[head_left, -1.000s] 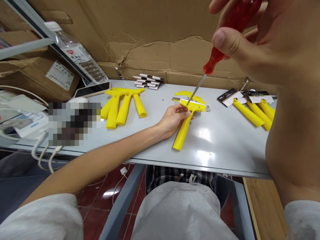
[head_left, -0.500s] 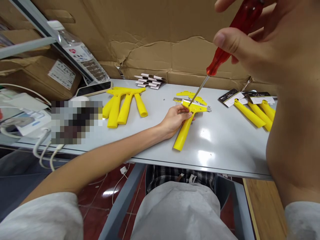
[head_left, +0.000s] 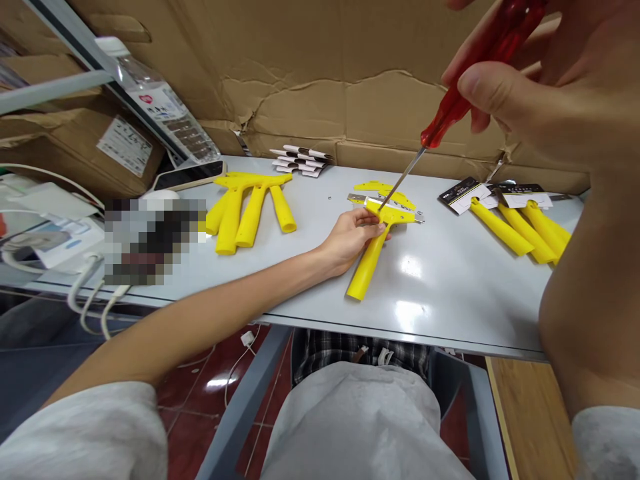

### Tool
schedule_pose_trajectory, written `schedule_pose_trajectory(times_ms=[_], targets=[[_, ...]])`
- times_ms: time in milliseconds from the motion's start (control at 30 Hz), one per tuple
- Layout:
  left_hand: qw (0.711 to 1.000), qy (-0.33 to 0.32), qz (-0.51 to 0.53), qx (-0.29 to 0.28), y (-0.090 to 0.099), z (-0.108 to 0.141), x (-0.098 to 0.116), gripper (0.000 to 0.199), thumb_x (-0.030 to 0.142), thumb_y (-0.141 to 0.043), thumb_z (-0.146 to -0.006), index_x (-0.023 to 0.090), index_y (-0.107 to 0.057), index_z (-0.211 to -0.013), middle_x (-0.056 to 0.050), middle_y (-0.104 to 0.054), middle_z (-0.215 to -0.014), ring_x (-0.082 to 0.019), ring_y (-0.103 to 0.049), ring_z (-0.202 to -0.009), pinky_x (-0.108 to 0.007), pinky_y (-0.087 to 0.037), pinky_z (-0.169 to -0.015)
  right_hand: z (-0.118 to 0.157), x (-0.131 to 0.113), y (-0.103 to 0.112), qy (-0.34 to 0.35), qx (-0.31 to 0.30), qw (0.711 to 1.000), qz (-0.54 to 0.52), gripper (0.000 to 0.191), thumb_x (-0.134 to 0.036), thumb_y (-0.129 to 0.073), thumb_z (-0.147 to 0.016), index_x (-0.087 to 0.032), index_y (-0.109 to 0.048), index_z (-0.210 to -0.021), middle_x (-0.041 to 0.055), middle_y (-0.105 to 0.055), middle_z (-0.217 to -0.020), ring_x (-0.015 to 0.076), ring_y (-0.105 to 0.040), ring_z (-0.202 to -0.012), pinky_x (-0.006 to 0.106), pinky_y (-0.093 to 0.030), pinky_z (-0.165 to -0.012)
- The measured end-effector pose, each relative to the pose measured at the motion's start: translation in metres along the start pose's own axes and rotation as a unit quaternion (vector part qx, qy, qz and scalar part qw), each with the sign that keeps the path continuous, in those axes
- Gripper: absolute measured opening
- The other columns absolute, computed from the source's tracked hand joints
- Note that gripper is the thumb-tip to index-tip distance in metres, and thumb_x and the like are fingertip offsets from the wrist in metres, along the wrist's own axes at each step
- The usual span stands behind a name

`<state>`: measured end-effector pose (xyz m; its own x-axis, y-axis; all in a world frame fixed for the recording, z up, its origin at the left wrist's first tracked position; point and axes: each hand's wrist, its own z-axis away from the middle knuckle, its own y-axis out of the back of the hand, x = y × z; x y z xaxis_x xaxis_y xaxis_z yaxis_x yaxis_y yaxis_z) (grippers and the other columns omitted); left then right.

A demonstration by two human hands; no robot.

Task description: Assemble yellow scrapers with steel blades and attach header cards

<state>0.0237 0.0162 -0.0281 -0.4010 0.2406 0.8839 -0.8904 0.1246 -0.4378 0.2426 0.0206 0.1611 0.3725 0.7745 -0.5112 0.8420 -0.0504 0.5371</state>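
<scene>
My left hand (head_left: 353,241) grips a yellow plastic scraper (head_left: 370,263) at its neck, its round handle pointing toward me on the table. A metal blade edge shows along its head. In my right hand (head_left: 540,107) is a screwdriver with a clear red handle (head_left: 453,110). The thin shaft slants down to the left, and its tip meets the scraper's head near my left fingers. Just behind lie loose yellow head plates (head_left: 373,187) and small metal pieces that I cannot tell apart.
Several yellow scraper handles (head_left: 257,210) lie at the left. Yellow scrapers with black-and-white cards (head_left: 503,227) lie at the right. Folded cards (head_left: 300,161), a phone (head_left: 189,176) and a plastic bottle (head_left: 163,107) are along the back, before a cardboard wall (head_left: 300,67). White cables (head_left: 83,293) cross the left edge.
My right hand and the screwdriver handle have shifted right, so the shaft leans more. The tip stays at the same spot on the scraper, and my left hand has not moved.
</scene>
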Motion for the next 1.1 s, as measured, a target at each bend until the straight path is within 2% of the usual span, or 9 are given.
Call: schedule_pose_trajectory(times_ms=[100,267,400,500,633,767,900,1000,1100], targets=[[1.000,0.005,-0.001,0.002,-0.001,0.000,0.002,0.019,-0.005,-0.072,-0.087,0.009,-0.070,-0.100,-0.011,-0.069,-0.112,-0.017,-0.075,-0.083,-0.039,-0.060,-0.090,-0.002,0.006,0.005,0.038,-0.023,0.989,0.142,0.057,-0.019,-0.077,-0.090,-0.039,-0.073,-0.143,-0.0045,-0.066,-0.103,0.0013,-0.063,-0.080,-0.002,-0.047,-0.066],[1.000,0.002,-0.001,-0.001,0.001,0.000,0.004,0.021,-0.005,-0.073,-0.087,0.010,-0.072,-0.101,-0.012,-0.070,-0.116,-0.017,-0.075,-0.086,-0.038,-0.060,-0.090,-0.002,0.006,0.005,0.012,0.027,0.981,0.191,0.046,-0.042,-0.079,-0.092,-0.032,-0.076,-0.136,-0.0026,-0.058,-0.096,0.0042,-0.063,-0.087,-0.003,-0.038,-0.057],[1.000,0.002,-0.019,-0.009,0.001,0.001,0.005,0.020,-0.003,-0.073,-0.087,0.010,-0.072,-0.102,-0.013,-0.070,-0.120,-0.017,-0.075,-0.087,-0.036,-0.059,-0.088,0.000,0.000,0.005,0.006,0.033,0.976,0.215,0.039,-0.038,-0.076,-0.093,-0.034,-0.077,-0.132,-0.0039,-0.059,-0.097,0.0019,-0.061,-0.086,-0.002,-0.029,-0.054],[1.000,-0.002,-0.021,-0.014,0.001,0.003,0.005,0.020,-0.002,-0.074,-0.087,0.011,-0.072,-0.102,-0.013,-0.069,-0.122,-0.018,-0.076,-0.089,-0.036,-0.059,-0.088,0.002,-0.002,0.006,0.010,0.039,0.972,0.232,0.035,-0.039,-0.074,-0.095,-0.038,-0.076,-0.130,-0.0049,-0.059,-0.101,0.0016,-0.057,-0.086,0.000,-0.028,-0.056],[1.000,-0.005,-0.025,-0.001,-0.001,0.004,0.005,0.021,-0.002,-0.073,-0.087,0.012,-0.071,-0.103,-0.013,-0.068,-0.125,-0.018,-0.076,-0.088,-0.036,-0.060,-0.088,0.000,-0.007,0.001,-0.006,0.047,0.963,0.264,0.035,-0.038,-0.074,-0.095,-0.033,-0.077,-0.129,-0.0034,-0.059,-0.090,0.0023,-0.056,-0.079,0.002,-0.024,-0.050],[1.000,-0.005,-0.022,0.017,-0.002,0.004,0.006,0.020,-0.002,-0.072,-0.088,0.012,-0.070,-0.102,-0.013,-0.069,-0.124,-0.017,-0.076,-0.089,-0.036,-0.060,-0.089,-0.005,-0.016,-0.005,-0.017,0.044,0.954,0.296,0.032,-0.043,-0.069,-0.097,-0.030,-0.079,-0.124,-0.0032,-0.061,-0.089,0.0038,-0.059,-0.082,0.005,-0.028,-0.054],[1.000,-0.008,-0.010,0.025,0.001,0.001,0.006,0.020,-0.002,-0.072,-0.088,0.013,-0.069,-0.100,-0.013,-0.070,-0.120,-0.019,-0.076,-0.092,-0.036,-0.059,-0.091,-0.010,-0.017,-0.003,-0.025,-0.003,0.944,0.330,0.030,-0.034,-0.066,-0.097,-0.023,-0.080,-0.121,-0.0023,-0.063,-0.089,0.0019,-0.052,-0.077,0.003,-0.029,-0.055],[1.000,-0.009,-0.009,0.027,0.002,-0.001,0.004,0.019,-0.001,-0.073,-0.087,0.013,-0.069,-0.099,-0.013,-0.072,-0.118,-0.019,-0.076,-0.093,-0.036,-0.059,-0.091,-0.008,-0.012,0.002,0.009,-0.033,0.951,0.308,0.044,-0.016,-0.070,-0.089,-0.025,-0.075,-0.132,-0.0044,-0.068,-0.101,0.0001,-0.054,-0.081,-0.001,-0.034,-0.061],[0.999,-0.018,-0.015,0.030,0.003,-0.001,0.003,0.019,0.000,-0.073,-0.088,0.014,-0.070,-0.101,-0.012,-0.071,-0.119,-0.020,-0.076,-0.095,-0.035,-0.059,-0.090,-0.003,-0.011,0.005,0.008,-0.046,0.989,0.138,0.058,-0.004,-0.070,-0.083,-0.025,-0.073,-0.137,-0.0055,-0.071,-0.103,0.0000,-0.059,-0.085,-0.002,-0.038,-0.064]])
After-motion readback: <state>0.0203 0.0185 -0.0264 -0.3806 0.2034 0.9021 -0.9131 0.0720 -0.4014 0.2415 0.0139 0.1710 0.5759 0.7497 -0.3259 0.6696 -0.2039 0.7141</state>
